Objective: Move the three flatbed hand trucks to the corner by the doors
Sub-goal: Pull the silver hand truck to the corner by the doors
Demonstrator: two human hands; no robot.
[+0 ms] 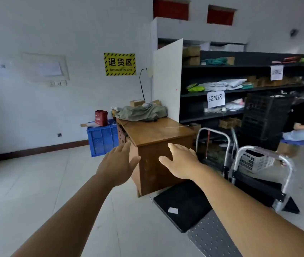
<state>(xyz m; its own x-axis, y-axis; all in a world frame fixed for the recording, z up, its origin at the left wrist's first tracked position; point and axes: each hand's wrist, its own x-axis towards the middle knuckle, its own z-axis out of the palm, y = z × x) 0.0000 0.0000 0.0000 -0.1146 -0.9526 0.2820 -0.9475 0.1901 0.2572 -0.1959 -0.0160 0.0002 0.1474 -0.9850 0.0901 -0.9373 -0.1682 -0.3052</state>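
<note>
Hand trucks (255, 180) just beside desk (158, 134); bare floor (36, 182) leftward.

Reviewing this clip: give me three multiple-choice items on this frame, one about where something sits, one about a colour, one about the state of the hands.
1. Where does the red bag sit?
A. On the blue crate
B. On the wooden desk
C. On a shelf

2. What colour is the wall sign reading "Return of the area"?
A. Green and white
B. Yellow and black
C. Red and white

3. What are the left hand and right hand doing?
A. Both gripping a cart handle
B. One carrying a box
C. Both open and empty

Answers: 1 A, the bag stands on top of the crate beside the desk. 2 B, yellow field, black lettering and stripes. 3 C, fingers spread, nothing held, silver cart handle untouched.
</note>
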